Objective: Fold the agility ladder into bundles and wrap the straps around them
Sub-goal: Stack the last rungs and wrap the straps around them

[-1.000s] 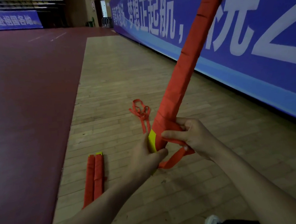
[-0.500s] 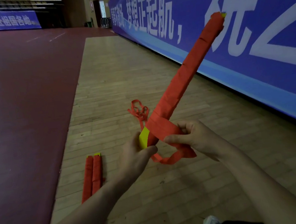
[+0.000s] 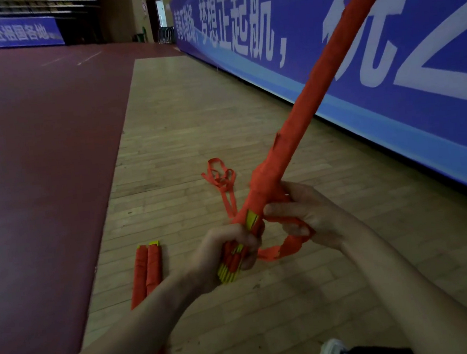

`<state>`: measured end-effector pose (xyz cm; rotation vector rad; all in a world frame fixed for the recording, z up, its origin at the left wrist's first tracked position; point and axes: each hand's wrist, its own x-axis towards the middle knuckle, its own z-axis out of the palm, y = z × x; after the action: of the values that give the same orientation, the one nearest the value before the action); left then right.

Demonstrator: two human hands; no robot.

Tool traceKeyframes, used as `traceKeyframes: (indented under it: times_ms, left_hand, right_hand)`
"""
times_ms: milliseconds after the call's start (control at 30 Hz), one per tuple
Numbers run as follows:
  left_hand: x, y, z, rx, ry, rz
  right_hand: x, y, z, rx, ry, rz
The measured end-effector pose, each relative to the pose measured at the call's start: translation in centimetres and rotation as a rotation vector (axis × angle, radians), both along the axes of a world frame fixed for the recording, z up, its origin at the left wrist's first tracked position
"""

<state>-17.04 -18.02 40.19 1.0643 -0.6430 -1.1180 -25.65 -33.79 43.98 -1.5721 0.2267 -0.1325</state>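
Observation:
A long ladder bundle (image 3: 327, 62), wound in orange strap, slants up to the right and out of the frame's top. My left hand (image 3: 228, 251) grips its lower end, where yellow rung ends stick out below the fist. My right hand (image 3: 307, 215) pinches the orange strap (image 3: 279, 251), which loops down between both hands. A loose tangle of strap (image 3: 220, 175) lies on the wooden floor behind the bundle. Two wrapped bundles (image 3: 147, 270) lie side by side on the floor at my left.
A blue banner wall (image 3: 385, 48) with white characters runs along the right side. Dark red court flooring (image 3: 40, 167) borders the wooden strip (image 3: 192, 118) on the left. A shoe (image 3: 333, 352) shows at the bottom edge.
The bundle's far end has swung up and out of the frame. My left hand slid down to the yellow rung ends, and my right hand brought the strap around the bundle's lower part.

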Motion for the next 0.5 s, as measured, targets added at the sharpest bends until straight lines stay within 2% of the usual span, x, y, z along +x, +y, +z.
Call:
traceKeyframes:
  times_ms: [100, 200, 333, 500]
  left_hand:
    - [0.1, -0.1, -0.5, -0.082, 0.152, -0.177]
    - [0.3, -0.2, -1.1, -0.106, 0.203, -0.245]
    - [0.9, 0.3, -0.9, -0.041, 0.094, -0.193]
    - [3.0, 0.7, 0.2, 0.022, -0.185, 0.104]
  right_hand:
    - [0.0, 0.2, 0.0, 0.054, -0.043, 0.043]
    - [0.0, 0.7, 0.2, -0.003, -0.056, 0.013]
    - [0.3, 0.9, -0.2, -0.044, -0.102, -0.034]
    - [0.4, 0.5, -0.6, -0.042, -0.082, -0.084]
